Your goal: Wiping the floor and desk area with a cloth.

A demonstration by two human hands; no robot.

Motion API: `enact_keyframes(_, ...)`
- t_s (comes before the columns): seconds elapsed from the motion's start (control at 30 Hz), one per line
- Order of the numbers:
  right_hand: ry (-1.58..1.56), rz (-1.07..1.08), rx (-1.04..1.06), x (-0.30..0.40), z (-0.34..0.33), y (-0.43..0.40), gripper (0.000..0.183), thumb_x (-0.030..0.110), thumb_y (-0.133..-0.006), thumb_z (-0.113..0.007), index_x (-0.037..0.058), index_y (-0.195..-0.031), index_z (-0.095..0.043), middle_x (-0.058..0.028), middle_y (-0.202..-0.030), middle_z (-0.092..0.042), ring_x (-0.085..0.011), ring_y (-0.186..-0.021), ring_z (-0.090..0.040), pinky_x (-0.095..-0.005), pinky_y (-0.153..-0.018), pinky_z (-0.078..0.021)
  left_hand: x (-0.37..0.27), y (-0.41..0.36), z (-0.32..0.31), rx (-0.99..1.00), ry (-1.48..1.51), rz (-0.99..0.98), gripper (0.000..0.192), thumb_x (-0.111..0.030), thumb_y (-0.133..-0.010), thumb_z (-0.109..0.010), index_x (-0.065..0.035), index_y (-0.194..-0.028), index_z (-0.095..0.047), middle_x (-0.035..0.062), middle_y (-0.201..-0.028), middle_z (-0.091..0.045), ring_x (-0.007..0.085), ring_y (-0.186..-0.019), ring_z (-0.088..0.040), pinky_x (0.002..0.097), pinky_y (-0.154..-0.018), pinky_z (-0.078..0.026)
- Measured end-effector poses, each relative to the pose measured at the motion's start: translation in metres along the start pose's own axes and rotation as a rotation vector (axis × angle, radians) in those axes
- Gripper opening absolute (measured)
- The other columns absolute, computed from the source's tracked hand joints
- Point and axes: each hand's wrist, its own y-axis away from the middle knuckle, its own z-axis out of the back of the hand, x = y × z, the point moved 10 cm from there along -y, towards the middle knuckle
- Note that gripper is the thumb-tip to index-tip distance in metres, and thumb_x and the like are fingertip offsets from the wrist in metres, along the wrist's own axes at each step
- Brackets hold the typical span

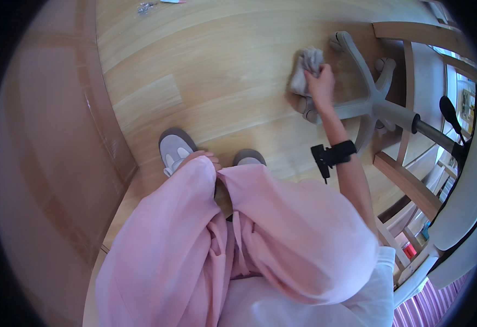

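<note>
My right hand (321, 85) grips a crumpled grey-white cloth (301, 75) on the wood-look floor (222, 81), beside a caster of the office chair. A black strap with a clip-like mount (336, 154) circles my right wrist. My left hand (205, 157) rests at my pink-clad knee, between my grey shoes; only some fingers show past the fabric, and whether it holds anything is hidden.
The office chair's pale base (350, 109) spreads at the right, under a wooden-framed piece of furniture (410, 186). A large taped cardboard box (58, 135) stands at the left. Small crumpled litter (145, 8) lies on the floor at the top.
</note>
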Motion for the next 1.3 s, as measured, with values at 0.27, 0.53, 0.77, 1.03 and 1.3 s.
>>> enact_keyframes(0.27,-0.311,0.238,-0.170,0.125,-0.065,0.005,0.031,0.011,-0.069,-0.066,-0.0039,-0.093,-0.052,-0.0202,-0.091,-0.055,-0.0339,-0.086,-0.054,-0.0395,-0.077,-0.0429,0.007,-0.008,-0.002,0.068,0.013,-0.048,0.007,-0.018,-0.070,-0.056,-0.0111,-0.070,-0.054,0.0036,-0.071,-0.052,0.0207,-0.070,-0.049,0.0311,-0.059,-0.039)
enact_keyframes(0.53,-0.698,-0.055,0.035,0.068,-0.047,0.090,0.031,0.012,-0.074,-0.064,-0.0087,-0.095,-0.054,-0.0231,-0.084,-0.059,-0.0322,-0.079,-0.060,-0.0353,-0.069,-0.0456,0.014,-0.001,-0.003,0.125,0.037,-0.063,0.005,-0.015,-0.070,-0.057,-0.0107,-0.071,-0.056,0.0042,-0.073,-0.054,0.0215,-0.072,-0.051,0.0309,-0.060,-0.040)
enact_keyframes(0.77,-0.513,-0.334,-0.143,-0.017,-0.021,0.137,0.031,0.012,-0.077,-0.061,-0.0110,-0.097,-0.056,-0.0231,-0.079,-0.061,-0.0261,-0.069,-0.060,-0.0330,-0.063,-0.0448,0.008,-0.013,0.002,0.124,0.041,-0.081,0.005,-0.015,-0.071,-0.057,-0.0105,-0.071,-0.056,0.0043,-0.073,-0.054,0.0217,-0.072,-0.051,0.0310,-0.060,-0.040)
enact_keyframes(1.03,-0.389,0.098,-0.242,0.082,-0.049,0.054,0.024,0.013,-0.076,-0.061,-0.0054,-0.092,-0.058,-0.0201,-0.067,-0.058,-0.0273,-0.056,-0.055,-0.0353,-0.056,-0.0431,0.004,-0.016,0.003,0.135,0.054,-0.101,0.005,-0.015,-0.071,-0.057,-0.0104,-0.071,-0.055,0.0043,-0.073,-0.054,0.0218,-0.072,-0.050,0.0311,-0.060,-0.040)
enact_keyframes(1.3,-0.764,-0.062,0.018,0.107,-0.082,0.080,0.027,0.015,-0.077,-0.064,-0.0058,-0.094,-0.059,-0.0146,-0.074,-0.062,-0.0184,-0.067,-0.059,-0.0312,-0.061,-0.0456,0.007,-0.012,0.006,0.130,0.050,-0.101,0.005,-0.015,-0.071,-0.057,-0.0102,-0.071,-0.055,0.0044,-0.072,-0.053,0.0218,-0.071,-0.050,0.0313,-0.059,-0.040)
